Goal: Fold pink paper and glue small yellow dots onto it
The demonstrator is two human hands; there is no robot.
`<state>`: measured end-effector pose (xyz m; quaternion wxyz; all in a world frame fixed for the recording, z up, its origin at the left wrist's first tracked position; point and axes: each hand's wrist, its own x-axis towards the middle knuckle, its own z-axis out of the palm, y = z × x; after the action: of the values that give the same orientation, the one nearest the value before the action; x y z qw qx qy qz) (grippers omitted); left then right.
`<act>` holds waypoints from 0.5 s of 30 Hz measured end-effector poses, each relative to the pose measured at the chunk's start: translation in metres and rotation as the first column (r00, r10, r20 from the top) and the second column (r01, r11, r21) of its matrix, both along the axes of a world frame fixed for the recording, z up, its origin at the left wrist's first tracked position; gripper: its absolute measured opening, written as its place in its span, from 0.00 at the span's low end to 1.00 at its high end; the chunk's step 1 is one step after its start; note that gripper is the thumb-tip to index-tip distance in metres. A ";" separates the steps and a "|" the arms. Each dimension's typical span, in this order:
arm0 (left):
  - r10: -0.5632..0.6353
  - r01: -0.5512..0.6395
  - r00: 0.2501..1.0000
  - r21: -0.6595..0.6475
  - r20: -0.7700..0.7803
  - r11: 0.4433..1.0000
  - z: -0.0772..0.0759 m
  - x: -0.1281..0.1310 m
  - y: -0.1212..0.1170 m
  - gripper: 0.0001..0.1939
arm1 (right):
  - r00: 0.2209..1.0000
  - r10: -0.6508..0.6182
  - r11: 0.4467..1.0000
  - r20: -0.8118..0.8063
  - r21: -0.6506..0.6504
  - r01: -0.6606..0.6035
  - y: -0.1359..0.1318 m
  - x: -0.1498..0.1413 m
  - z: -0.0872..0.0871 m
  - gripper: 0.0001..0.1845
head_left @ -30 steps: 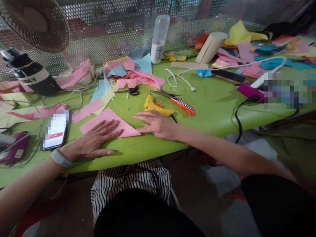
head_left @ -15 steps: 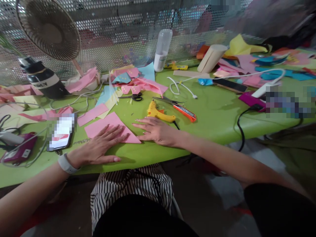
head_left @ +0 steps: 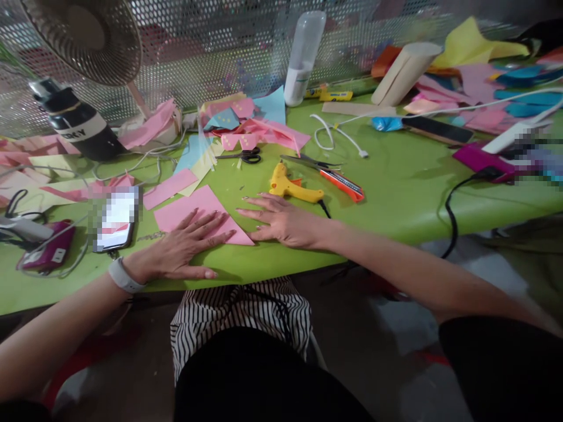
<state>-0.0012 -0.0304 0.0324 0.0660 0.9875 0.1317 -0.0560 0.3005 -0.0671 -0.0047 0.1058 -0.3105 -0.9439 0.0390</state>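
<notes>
A pink sheet of paper lies on the green table, partly covered by my left hand, which rests flat on it with fingers spread. Its right corner points toward my right hand, which lies palm down with fingers apart, the thumb near that corner. Just beyond the right hand sits a yellow glue gun. An orange utility knife lies to its right, beside a pair of metal scissors. Black-handled scissors are farther back. A pink paper strip lies behind the sheet.
To the left are a phone, a purple power strip, a black bottle and a fan. A clear bottle stands at the back. A cardboard roll, coloured paper scraps and another purple power strip are right.
The camera view has shifted slightly, so things sit higher and the right side lies farther right. Both hands stay in nearly the same places on the table and paper.
</notes>
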 end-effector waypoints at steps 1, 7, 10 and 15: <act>0.001 -0.001 1.000 -0.002 -0.005 1.000 0.000 0.000 0.000 0.43 | 1.000 0.000 1.000 0.003 0.007 0.000 -0.001 0.000 0.000 0.18; 0.015 -0.015 0.999 -0.008 -0.028 1.000 0.001 0.000 -0.003 0.42 | 1.000 0.030 0.998 -0.006 0.047 -0.030 -0.003 -0.002 0.001 0.20; 0.015 -0.015 0.999 -0.018 -0.030 1.000 0.003 0.000 -0.003 0.43 | 0.999 0.043 0.998 -0.019 0.053 -0.042 -0.004 -0.002 0.001 0.21; 0.008 -0.009 1.000 -0.017 -0.028 1.000 0.003 -0.003 -0.003 0.44 | 0.999 0.046 0.998 -0.018 0.034 -0.045 -0.005 -0.002 0.004 0.21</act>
<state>-0.0043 -0.0330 0.0352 0.0728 0.9855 0.1363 -0.0706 0.2987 -0.0724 -0.0010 0.1191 -0.2866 -0.9502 0.0285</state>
